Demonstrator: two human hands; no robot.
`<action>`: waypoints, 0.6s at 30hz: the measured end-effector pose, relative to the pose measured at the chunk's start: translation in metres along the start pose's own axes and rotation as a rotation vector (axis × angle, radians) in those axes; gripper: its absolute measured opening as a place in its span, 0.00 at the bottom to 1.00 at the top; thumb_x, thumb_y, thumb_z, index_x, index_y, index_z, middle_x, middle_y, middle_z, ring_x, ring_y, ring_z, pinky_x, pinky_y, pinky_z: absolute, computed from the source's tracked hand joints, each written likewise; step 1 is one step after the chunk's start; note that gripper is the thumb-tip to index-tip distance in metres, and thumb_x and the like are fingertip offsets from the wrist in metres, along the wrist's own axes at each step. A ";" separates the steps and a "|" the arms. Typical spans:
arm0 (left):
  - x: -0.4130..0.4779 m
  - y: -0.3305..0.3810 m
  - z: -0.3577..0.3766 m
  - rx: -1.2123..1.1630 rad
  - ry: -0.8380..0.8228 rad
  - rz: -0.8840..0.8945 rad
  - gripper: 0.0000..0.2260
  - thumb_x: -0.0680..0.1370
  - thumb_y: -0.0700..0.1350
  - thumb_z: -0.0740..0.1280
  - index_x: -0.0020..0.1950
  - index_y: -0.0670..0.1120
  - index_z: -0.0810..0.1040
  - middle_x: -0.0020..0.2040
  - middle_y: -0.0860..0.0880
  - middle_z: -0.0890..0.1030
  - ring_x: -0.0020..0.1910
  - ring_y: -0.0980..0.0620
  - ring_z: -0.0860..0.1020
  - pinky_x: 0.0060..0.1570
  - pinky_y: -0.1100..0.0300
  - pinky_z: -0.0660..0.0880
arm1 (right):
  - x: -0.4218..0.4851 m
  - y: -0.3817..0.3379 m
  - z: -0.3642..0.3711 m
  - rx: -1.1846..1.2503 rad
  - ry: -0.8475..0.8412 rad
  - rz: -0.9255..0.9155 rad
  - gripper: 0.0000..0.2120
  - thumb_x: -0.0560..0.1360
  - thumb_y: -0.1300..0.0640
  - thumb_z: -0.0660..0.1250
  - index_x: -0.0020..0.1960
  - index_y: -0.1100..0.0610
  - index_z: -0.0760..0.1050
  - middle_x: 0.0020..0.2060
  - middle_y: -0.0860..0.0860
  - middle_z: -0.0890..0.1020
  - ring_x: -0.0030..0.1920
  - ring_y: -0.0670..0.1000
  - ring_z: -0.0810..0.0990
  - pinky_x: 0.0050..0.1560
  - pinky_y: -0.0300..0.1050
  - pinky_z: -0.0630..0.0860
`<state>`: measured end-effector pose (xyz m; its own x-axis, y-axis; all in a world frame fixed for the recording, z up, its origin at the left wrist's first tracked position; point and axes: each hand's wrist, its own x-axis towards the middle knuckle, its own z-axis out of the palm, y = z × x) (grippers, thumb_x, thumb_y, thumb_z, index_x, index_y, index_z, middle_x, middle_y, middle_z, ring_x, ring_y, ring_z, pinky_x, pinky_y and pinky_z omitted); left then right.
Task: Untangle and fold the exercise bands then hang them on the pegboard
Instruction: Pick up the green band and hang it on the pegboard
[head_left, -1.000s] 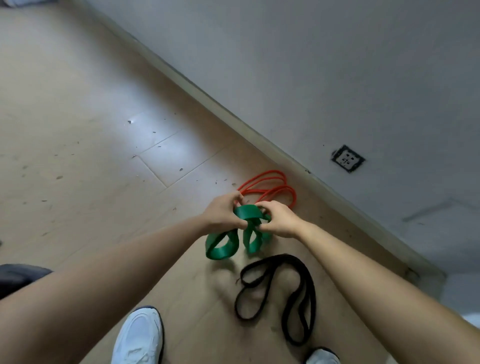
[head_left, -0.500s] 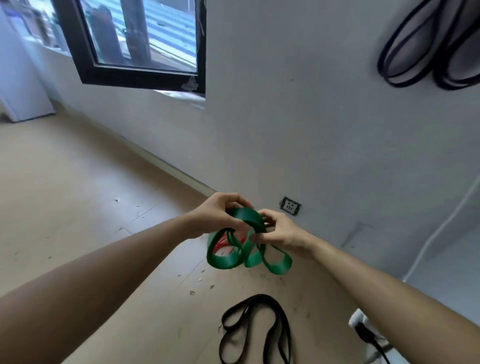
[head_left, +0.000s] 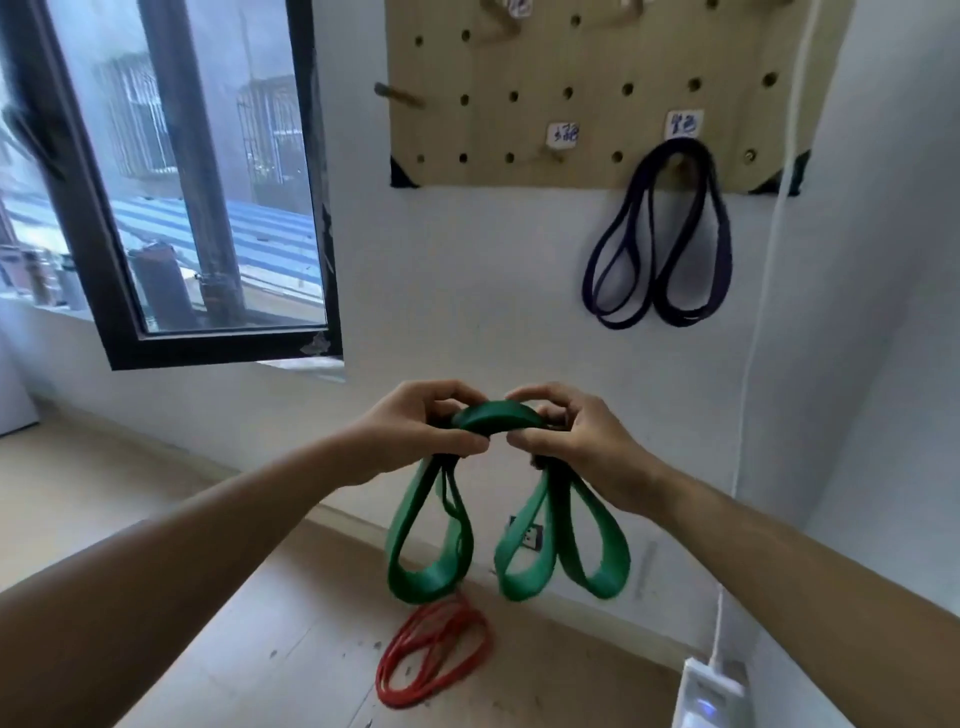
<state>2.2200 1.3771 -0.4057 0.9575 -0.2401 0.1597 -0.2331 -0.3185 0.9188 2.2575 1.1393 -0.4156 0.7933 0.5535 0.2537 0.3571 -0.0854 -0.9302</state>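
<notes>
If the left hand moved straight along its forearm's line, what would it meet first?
Likely the right hand: the left hand points up-right at it, both gripping the green band, thumbs nearly touching.

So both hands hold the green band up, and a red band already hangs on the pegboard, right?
No. The head view shows a dark purple band on the pegboard; the red band lies on the floor. Left hand and right hand do hold the green band up.
</notes>
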 end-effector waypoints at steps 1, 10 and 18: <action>0.006 0.013 -0.004 0.006 0.000 0.022 0.16 0.73 0.38 0.76 0.60 0.44 0.80 0.50 0.41 0.86 0.49 0.45 0.83 0.56 0.50 0.79 | 0.003 -0.012 -0.007 -0.019 0.017 -0.044 0.17 0.75 0.60 0.75 0.63 0.55 0.78 0.42 0.56 0.83 0.41 0.52 0.81 0.46 0.48 0.81; 0.064 0.102 -0.009 -0.094 0.097 0.131 0.13 0.77 0.45 0.73 0.61 0.45 0.81 0.49 0.45 0.85 0.51 0.47 0.85 0.54 0.56 0.81 | 0.056 -0.109 -0.069 -0.030 0.193 -0.257 0.13 0.75 0.60 0.74 0.59 0.59 0.81 0.43 0.60 0.84 0.37 0.55 0.81 0.44 0.50 0.81; 0.110 0.132 -0.021 -0.200 0.244 0.156 0.13 0.76 0.44 0.75 0.59 0.42 0.81 0.52 0.40 0.85 0.55 0.40 0.84 0.60 0.47 0.80 | 0.111 -0.156 -0.110 0.044 0.297 -0.289 0.12 0.77 0.58 0.72 0.59 0.62 0.81 0.43 0.60 0.82 0.32 0.51 0.77 0.39 0.45 0.77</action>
<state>2.2985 1.3282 -0.2589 0.9311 -0.0381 0.3627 -0.3646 -0.1037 0.9254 2.3439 1.1228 -0.2132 0.7738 0.2857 0.5653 0.5693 0.0775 -0.8185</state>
